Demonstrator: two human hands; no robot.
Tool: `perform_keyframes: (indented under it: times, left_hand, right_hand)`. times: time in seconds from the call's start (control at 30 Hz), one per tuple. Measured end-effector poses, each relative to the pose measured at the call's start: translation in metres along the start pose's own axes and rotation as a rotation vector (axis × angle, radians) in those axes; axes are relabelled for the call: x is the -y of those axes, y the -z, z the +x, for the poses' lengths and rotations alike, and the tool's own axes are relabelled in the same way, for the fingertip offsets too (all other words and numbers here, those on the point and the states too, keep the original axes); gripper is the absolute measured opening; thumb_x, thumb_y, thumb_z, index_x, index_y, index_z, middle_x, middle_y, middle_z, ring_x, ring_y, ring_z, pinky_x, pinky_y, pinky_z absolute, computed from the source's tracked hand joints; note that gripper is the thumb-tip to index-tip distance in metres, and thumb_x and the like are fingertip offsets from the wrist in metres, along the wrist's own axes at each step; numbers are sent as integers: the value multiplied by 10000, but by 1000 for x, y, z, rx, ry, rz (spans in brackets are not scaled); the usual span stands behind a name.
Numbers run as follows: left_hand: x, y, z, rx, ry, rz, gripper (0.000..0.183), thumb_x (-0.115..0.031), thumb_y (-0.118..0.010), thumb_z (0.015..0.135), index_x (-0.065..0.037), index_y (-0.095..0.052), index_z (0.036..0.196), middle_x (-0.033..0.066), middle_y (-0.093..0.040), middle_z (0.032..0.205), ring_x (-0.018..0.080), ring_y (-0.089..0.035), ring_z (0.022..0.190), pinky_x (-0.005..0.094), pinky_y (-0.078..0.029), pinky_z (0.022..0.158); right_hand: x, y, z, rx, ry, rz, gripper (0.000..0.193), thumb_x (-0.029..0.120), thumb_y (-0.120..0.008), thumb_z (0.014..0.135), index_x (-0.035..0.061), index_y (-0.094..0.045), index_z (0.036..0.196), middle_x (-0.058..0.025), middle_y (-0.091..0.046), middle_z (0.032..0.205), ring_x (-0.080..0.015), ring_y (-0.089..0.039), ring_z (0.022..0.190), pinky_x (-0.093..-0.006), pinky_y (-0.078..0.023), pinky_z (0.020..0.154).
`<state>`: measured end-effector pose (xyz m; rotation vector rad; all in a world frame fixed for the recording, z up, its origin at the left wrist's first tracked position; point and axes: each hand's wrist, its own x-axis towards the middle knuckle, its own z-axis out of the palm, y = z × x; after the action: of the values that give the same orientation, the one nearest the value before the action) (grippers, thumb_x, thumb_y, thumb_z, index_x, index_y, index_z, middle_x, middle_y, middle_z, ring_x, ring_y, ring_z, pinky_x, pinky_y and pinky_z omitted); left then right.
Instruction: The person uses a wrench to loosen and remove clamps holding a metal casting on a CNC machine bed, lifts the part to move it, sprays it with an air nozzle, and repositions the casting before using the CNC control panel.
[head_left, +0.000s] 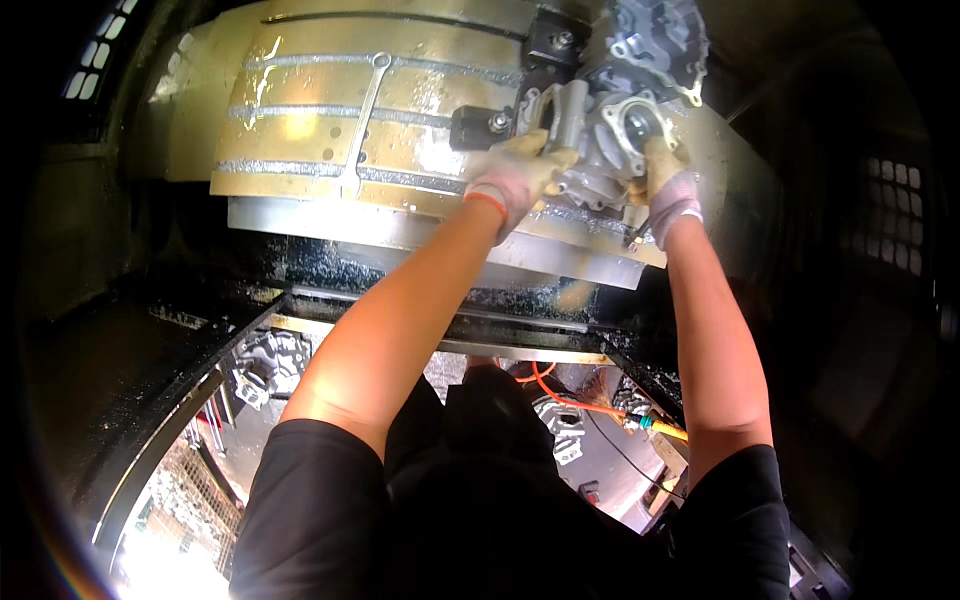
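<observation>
A grey cast-metal housing with a round flanged opening lies at the right of a slotted metal machine table. My left hand, in a pale glove with an orange cuff edge, grips the housing's near left side; it is slightly blurred. With its fingers curled at the round flange, my right hand, also gloved, holds the housing's right side. A larger grey casting stands just behind; where the two meet is unclear. Left of my hands, a long combination wrench lies across the table slots.
Black clamp blocks with bolts, one near and one far, sit left of the castings. Below the table's front edge runs a dark machine sill. More castings and an orange hose are down by the floor.
</observation>
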<state>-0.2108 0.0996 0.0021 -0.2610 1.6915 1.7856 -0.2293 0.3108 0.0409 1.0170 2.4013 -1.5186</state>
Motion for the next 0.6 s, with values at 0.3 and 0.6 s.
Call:
perform_keyframes:
  times: [0.3,0.6]
  left_hand:
    - [-80,-49,6,-417,-1203,920,462,-323,-663,940,-24,-658,1292,193,-670,1318,334,-647,1212,419,-494,1066]
    - [-106,-103,52,44,-902,1344,411,-324,-549,1005,-103,-645,1337,170,-661,1332,378,-608,1244,466,-434,1120]
  right_hand:
    - [-137,124,70,-398,-103,409,573,513,-634,991,2,-632,1252,-151,-730,1074,-202,-666,924,-342,-539,791]
    - [-147,43,90,-71,-249,796,533,506,-607,1014,8,-686,1186,-73,-732,1024,-152,-692,824,-295,-557,747]
